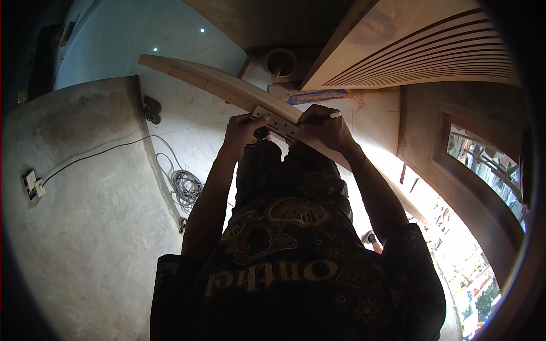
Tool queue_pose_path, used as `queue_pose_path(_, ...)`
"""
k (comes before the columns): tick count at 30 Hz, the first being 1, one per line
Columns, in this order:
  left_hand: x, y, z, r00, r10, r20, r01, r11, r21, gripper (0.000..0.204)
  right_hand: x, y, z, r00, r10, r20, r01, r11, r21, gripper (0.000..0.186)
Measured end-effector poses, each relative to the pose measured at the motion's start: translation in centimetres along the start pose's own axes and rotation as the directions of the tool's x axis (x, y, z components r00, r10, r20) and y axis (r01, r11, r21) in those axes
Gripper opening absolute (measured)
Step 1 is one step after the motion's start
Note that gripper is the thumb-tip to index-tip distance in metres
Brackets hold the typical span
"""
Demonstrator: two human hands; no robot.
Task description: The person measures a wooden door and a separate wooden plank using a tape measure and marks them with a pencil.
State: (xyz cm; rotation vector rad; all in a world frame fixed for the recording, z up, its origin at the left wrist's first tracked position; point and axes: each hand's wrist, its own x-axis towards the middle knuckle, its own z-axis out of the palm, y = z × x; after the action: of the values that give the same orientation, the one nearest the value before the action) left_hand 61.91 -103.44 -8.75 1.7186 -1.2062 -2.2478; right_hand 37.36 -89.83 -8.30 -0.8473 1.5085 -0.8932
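A long wooden door panel (224,80) stands on its edge, running from the far left toward the near right in front of me. On its upward edge lies a flat metal hinge (277,124) with several screw holes. My left hand (240,135) grips the hinge's left end, its thumb pressed on the plate. At the hinge's right end, my right hand (329,129) is closed around a slim pen-like tool (335,115). Only the tool's pale end sticks out; its tip is hidden under the fingers.
A coiled grey cable (186,187) lies on the tiled floor, its lead running to a wall socket (32,184) at left. Dark footwear (152,109) sits by the wall. A bucket (280,62) stands at the back, near a slatted wooden panel (421,48). An opening shows at right.
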Motion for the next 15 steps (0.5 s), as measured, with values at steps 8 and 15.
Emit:
queue_pose_path(8,0.08,-0.15,-0.10,0.999,0.033,0.026,-0.033,0.999,0.003,0.037,-1.07,-0.68,-0.65,1.000,-0.001,0.012,0.001,0.999,-0.034,0.012)
queue_pose_path(15,0.37,-0.56,-0.32,1.000,0.025,0.009,-0.025,1.000,0.012,0.036,-0.63,-0.97,-0.69,1.000,0.005,0.024,-0.004,0.999,-0.041,0.013)
